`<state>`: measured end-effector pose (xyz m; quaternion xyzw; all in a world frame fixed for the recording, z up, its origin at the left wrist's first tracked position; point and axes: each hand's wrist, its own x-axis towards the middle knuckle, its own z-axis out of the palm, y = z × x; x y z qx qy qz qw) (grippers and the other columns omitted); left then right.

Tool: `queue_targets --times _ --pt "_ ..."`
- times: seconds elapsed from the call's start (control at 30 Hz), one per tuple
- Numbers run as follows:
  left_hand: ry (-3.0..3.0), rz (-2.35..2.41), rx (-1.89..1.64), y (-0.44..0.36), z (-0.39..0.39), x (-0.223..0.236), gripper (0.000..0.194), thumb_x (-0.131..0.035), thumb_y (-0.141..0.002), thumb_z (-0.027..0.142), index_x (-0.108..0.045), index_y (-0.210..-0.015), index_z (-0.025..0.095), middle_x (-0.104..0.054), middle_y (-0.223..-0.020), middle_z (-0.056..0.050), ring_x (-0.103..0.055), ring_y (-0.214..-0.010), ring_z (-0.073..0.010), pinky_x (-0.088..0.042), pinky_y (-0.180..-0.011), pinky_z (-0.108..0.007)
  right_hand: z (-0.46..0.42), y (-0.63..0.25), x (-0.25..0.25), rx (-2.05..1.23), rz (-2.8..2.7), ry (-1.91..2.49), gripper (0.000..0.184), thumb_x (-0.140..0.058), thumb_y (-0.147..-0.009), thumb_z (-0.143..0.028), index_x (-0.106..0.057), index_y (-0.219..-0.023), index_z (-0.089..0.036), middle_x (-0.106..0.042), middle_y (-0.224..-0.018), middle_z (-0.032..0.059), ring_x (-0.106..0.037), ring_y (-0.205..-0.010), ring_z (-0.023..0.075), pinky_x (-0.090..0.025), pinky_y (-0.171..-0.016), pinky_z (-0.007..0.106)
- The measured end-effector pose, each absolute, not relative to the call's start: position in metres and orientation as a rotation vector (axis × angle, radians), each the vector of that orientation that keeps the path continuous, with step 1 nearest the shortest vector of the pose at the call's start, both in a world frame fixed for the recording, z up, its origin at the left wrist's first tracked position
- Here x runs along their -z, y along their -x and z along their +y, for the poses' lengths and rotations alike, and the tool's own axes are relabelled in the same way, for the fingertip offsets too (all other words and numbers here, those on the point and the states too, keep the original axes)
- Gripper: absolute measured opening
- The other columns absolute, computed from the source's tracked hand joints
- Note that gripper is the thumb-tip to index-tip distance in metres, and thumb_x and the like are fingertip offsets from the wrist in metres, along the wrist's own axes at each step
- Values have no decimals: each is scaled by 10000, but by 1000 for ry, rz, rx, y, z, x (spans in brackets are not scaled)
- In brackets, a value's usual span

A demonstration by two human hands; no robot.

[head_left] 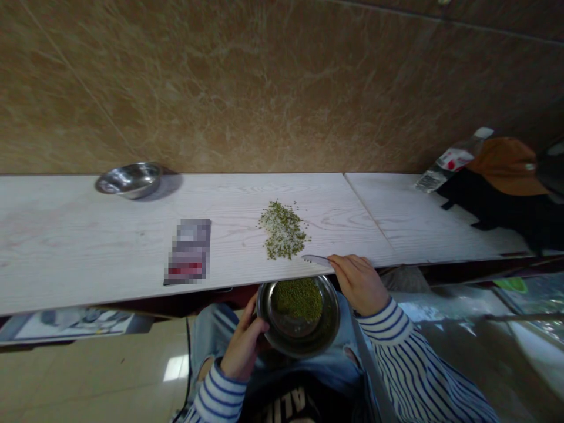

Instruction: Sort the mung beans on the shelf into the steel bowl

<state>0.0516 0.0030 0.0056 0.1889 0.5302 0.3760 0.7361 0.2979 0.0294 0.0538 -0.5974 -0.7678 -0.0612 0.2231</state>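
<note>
My left hand (244, 341) grips the left rim of a steel bowl (331, 299), tilted under the table's front edge above my lap. Small green beans (299, 299), like mung beans, lie in its far part. My right hand (358, 283) is closed around a knife (318, 259), its slim metal blade pointing left, low over the tabletop. A few beans are close to the blade. Just beyond it, a loose patch of green beans mixed with white grains (284, 230), perhaps rice, is spread on the table.
On the white wood-grain table (79, 247), a second steel bowl (132, 181) stands at the back left. A blurred-out flat item (189, 251) lies nearer. At the right are a leaning plastic bottle (453, 160), an orange-brown cap (506, 164) and black cloth (497, 205). A marble-patterned wall (264, 88) rises behind.
</note>
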Motion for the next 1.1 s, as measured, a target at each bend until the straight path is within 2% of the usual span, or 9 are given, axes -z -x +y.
queue_targets --times 0.43,0.7,0.93,1.1 --pt "-385 1098 -830 -54 3 -11 751 -542 -592 107 -404 -1315 254 -590 -785 10 -506 -596 -128 -449 -520 -257 3 -268 -57 60 -2162 1465 187 -449 -878 -151 -569 -1020 -168 -662 -888 44 -577 -848 154 -424 -803 308" --pt "-364 1110 -850 -45 2 -6 754 -548 -601 118 -401 -1326 267 -611 -804 5 -522 -591 -131 -436 -509 -250 35 -267 -62 29 -2122 1546 146 -473 -863 -177 -577 -966 -184 -651 -829 42 -586 -792 165 -436 -755 315" --pt "-346 1132 -851 -38 4 3 760 -551 -625 125 -357 -1346 265 -603 -818 1 -535 -638 -147 -450 -526 -266 56 -219 -68 15 -2158 1505 182 -453 -852 -176 -573 -989 -177 -653 -835 47 -588 -797 163 -433 -776 292" --pt "-352 1129 -852 -32 8 7 728 -545 -641 126 -368 -1333 261 -586 -750 14 -514 -609 -134 -452 -544 -272 71 -188 -65 -105 -2071 1660 198 -453 -830 -175 -566 -993 -182 -664 -818 34 -612 -720 147 -451 -698 253"
